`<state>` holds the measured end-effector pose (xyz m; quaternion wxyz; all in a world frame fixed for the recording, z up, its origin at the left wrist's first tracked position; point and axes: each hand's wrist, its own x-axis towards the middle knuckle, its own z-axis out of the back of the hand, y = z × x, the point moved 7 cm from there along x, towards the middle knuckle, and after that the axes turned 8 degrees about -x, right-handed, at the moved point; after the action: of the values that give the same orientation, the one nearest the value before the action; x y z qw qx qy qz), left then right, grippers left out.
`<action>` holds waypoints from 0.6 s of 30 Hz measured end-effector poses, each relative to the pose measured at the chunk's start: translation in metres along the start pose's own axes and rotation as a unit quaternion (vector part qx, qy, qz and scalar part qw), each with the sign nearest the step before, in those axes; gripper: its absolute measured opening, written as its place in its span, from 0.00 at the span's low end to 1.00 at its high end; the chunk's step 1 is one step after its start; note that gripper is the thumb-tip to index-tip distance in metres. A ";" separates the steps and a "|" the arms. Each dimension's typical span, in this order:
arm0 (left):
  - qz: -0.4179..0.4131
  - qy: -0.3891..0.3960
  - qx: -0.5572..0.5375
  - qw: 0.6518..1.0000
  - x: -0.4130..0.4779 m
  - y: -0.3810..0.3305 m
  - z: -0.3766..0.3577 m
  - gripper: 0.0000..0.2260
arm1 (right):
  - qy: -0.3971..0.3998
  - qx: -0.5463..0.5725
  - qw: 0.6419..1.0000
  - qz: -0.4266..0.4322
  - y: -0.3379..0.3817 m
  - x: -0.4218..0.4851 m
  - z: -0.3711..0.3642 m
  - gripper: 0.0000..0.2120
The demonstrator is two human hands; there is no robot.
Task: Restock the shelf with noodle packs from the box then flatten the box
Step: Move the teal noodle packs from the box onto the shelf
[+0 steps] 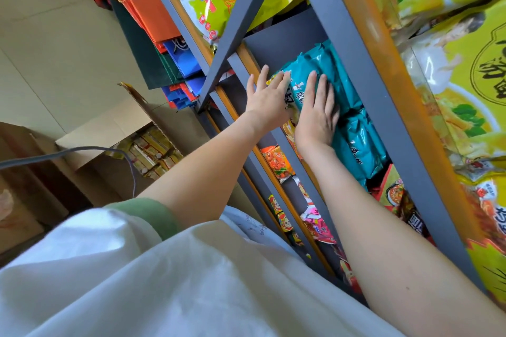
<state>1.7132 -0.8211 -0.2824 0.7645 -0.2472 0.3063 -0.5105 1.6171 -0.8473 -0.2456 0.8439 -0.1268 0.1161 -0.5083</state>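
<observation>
A teal noodle multipack (299, 85) stands at the front of a grey metal shelf (364, 68), against more teal packs (356, 142) behind and beside it. My left hand (267, 96) presses flat on the pack's left end with straight fingers. My right hand (319, 112) lies flat on its face, fingers spread. An open cardboard box (115, 131) sits on the floor at the left, holding several yellow noodle packs (149, 152).
Yellow snack bags (210, 0) fill the shelf above; large yellow packs (451, 68) hang at the right. Red and orange packets (276, 161) sit on lower shelves. Orange, green and blue paper bags (164, 44) lean at the shelf's far end. A grey cable (68, 152) crosses the box.
</observation>
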 end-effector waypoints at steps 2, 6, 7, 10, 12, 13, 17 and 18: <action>-0.006 0.012 -0.004 1.000 0.000 0.001 0.004 0.33 | 0.003 -0.006 1.000 0.005 0.000 -0.002 0.000 0.41; -0.029 0.019 -0.011 0.999 -0.007 0.002 0.012 0.32 | 0.003 -0.008 1.000 0.014 0.000 -0.007 0.007 0.43; -0.034 0.008 -0.023 0.999 -0.009 0.004 0.016 0.32 | -0.005 -0.005 1.000 0.022 0.001 -0.009 0.011 0.43; -0.034 -0.042 -0.059 0.997 -0.023 0.020 0.031 0.34 | -0.051 -0.004 0.997 0.056 0.008 -0.016 0.025 0.41; -0.027 -0.061 -0.064 0.996 -0.035 0.035 0.038 0.36 | -0.064 0.011 0.996 0.063 0.017 -0.019 0.030 0.41; -0.023 -0.064 -0.064 0.996 -0.042 0.042 0.039 0.36 | -0.065 0.021 0.996 0.066 0.024 -0.021 0.031 0.40; 0.010 -0.075 -0.060 0.995 -0.069 0.073 0.045 0.36 | -0.086 0.043 0.990 0.105 0.064 -0.031 0.040 0.38; 0.022 -0.080 -0.056 0.995 -0.076 0.083 0.047 0.35 | -0.090 0.047 0.988 0.120 0.076 -0.034 0.040 0.39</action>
<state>1.7769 -0.7178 -0.2907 0.7824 -0.3227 0.2780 -0.4542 1.6780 -0.7792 -0.2306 0.9107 -0.1175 0.0304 -0.3949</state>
